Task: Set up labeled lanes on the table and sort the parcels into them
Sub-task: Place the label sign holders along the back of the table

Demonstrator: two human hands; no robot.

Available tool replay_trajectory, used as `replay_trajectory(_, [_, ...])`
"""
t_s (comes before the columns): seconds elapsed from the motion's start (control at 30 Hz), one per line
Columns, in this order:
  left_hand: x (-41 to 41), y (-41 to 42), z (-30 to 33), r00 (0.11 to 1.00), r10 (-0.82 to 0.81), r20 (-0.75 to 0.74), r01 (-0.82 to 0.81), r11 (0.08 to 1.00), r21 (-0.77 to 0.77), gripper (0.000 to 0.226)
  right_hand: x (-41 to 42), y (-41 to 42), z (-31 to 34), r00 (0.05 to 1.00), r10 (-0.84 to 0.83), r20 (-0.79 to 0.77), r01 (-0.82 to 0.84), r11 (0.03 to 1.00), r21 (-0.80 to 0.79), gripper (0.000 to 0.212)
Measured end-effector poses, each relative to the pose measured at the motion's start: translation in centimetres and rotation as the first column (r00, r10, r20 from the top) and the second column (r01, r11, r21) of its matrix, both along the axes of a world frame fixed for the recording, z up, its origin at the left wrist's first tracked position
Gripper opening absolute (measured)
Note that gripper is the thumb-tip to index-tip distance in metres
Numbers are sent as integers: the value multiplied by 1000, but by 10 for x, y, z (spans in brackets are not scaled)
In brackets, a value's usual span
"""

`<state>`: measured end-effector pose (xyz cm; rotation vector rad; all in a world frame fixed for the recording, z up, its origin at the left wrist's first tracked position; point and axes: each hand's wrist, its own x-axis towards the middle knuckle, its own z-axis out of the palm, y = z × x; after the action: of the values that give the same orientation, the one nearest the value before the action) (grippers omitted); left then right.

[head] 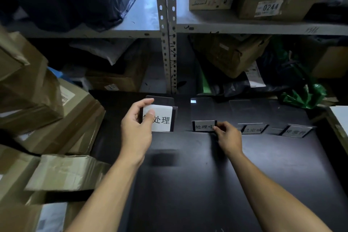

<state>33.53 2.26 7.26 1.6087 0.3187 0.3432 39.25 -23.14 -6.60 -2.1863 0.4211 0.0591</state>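
Observation:
My left hand (137,128) grips a clear acrylic sign holder (163,118) with a white label card, lifted above the black table (188,184) at its far left. My right hand (227,135) pinches the right edge of a second label stand (204,126) that sits on the table. Two more label stands stand further right in the same row, one (253,129) next to my right hand and one (296,131) near the table's right side. Brown cardboard parcels (62,171) are piled at the left of the table.
Metal shelving (169,43) rises behind the table, loaded with boxes, dark bags and a box marked 0244 (269,8). A green plastic bag (303,96) lies at the back right. A white-topped object (339,117) sits at the right edge.

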Motion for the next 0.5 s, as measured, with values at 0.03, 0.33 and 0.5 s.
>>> replay_trajectory(0.03, [0, 0, 0, 1000, -2, 0, 2, 1000, 6, 39, 1, 0, 0, 1000, 2, 5, -2, 1000, -2, 10])
replay_trajectory(0.33, [-2, 5, 2, 1000, -4, -8, 4, 1000, 12, 41, -1, 0, 9, 999, 15, -47, -17, 999, -32, 20])
replay_trajectory(0.5, [-2, 4, 6, 999, -8, -48, 4, 997, -82, 46, -13, 35, 75, 952, -56, 302, 39, 997, 61, 28])
